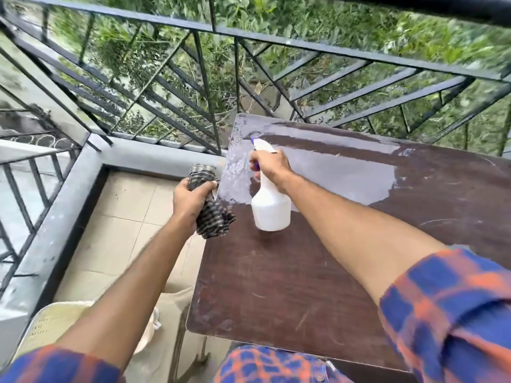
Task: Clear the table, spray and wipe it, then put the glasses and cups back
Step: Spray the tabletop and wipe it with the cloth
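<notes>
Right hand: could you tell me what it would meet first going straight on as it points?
Probably the railing beyond the table's wet far-left corner; the right hand seems above the top, depth unclear.

Single head-worn wide-angle view, looking steeply down, close over table (304, 272)

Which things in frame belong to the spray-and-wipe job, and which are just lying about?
Job: white plastic spray bottle with purple trigger, gripped by right hand; dark checked cloth, gripped by left hand; dark brown table top, partly wet.
Lying about: cream perforated plastic item at lower left; black metal balcony railing.
</notes>
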Available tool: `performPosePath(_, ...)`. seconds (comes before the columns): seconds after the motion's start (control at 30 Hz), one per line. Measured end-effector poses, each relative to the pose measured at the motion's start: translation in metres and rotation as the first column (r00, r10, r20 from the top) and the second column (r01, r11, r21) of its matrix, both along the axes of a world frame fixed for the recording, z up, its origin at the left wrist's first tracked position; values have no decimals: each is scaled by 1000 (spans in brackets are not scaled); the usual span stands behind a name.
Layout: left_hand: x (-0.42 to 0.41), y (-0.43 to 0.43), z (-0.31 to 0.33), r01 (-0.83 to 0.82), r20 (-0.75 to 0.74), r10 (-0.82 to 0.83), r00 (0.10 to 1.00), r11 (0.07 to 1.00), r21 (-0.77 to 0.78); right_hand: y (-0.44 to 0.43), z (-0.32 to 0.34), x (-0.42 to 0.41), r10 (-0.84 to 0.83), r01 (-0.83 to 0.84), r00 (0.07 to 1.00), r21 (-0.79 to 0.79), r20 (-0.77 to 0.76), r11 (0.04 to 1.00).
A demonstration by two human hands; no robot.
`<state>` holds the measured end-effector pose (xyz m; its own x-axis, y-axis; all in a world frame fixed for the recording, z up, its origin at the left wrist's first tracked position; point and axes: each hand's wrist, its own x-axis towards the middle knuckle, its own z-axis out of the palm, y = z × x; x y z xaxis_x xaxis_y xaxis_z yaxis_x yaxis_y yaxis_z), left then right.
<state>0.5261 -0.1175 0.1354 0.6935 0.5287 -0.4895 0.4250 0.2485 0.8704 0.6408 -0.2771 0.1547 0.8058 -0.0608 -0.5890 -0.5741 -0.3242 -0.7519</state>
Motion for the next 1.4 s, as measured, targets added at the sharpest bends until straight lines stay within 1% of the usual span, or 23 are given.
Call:
performPosePath(0.03,1,0,-1,8,-2,-8,1000,1000,-1,1,-2,1,-20,20,1000,33,4,999)
performPosePath(0.07,3,1,-3,17,-3,-17,1000,1000,-3,2,-2,2,-42,42,999,26,20,999)
performPosePath(0.1,4,1,-4,27,-6,-27,1000,1000,-6,2,-1,3,-63,65,995,-29,71,997)
performPosePath(0.13,5,1,-4,35,-10,-35,999,999,-8,0,2,4,-72,85,991,-119,113,989)
performPosePath(0.17,6,0,-5,40,-15,-40,999,999,-9,-3,0,7,-68,94,988,-193,139,977)
performPosePath(0.2,6,-1,-4,42,-17,-42,999,999,-10,-8,1,8,-63,93,988,-223,140,970)
performPosePath(0.37,9,-8,-1,71,-17,-72,997,996,-45,-34,-18,20,-30,52,992,-176,125,983)
performPosePath(0.47,10,-10,0,101,-18,-102,995,993,-57,-37,3,3,-37,69,989,-230,143,971)
performPosePath(0.57,11,-14,1,116,-14,-117,993,992,-59,-42,8,-4,-34,87,983,-293,183,952)
performPosePath(0.63,12,-16,1,132,-14,-133,991,990,-56,-47,6,-6,-38,84,986,-287,163,954)
performPosePath(0.7,12,-20,1,149,-15,-150,989,988,-49,-61,-14,0,-34,66,991,-253,130,965)
performPosePath(0.77,12,-28,2,163,-10,-164,986,985,-53,-78,-26,1,-77,106,990,-252,122,962)
performPosePath(0.8,12,-31,2,169,-9,-170,985,984,-51,-83,-15,-6,-107,137,987,-271,124,953)
performPosePath(0.9,11,-41,2,202,-6,-202,979,979,-36,-108,2,-19,-254,301,950,-324,180,897)
performPosePath(0.97,11,-46,2,219,-7,-219,976,975,-35,-132,-3,-19,-343,390,919,-312,197,866)
performPosePath(1.1,10,-57,2,255,-13,-256,967,967,-23,-164,-7,-27,-415,455,890,-313,189,834)
performPosePath(1.2,8,-61,4,274,-15,-275,961,962,-3,-168,-3,-36,-395,440,897,-320,200,839)
performPosePath(1.33,-1,-61,7,289,-14,-289,957,957,31,-166,-38,-35,-321,349,936,-266,141,899)
performPosePath(1.4,-6,-57,9,290,-5,-290,957,956,35,-145,-29,-45,-240,262,964,-263,112,929)
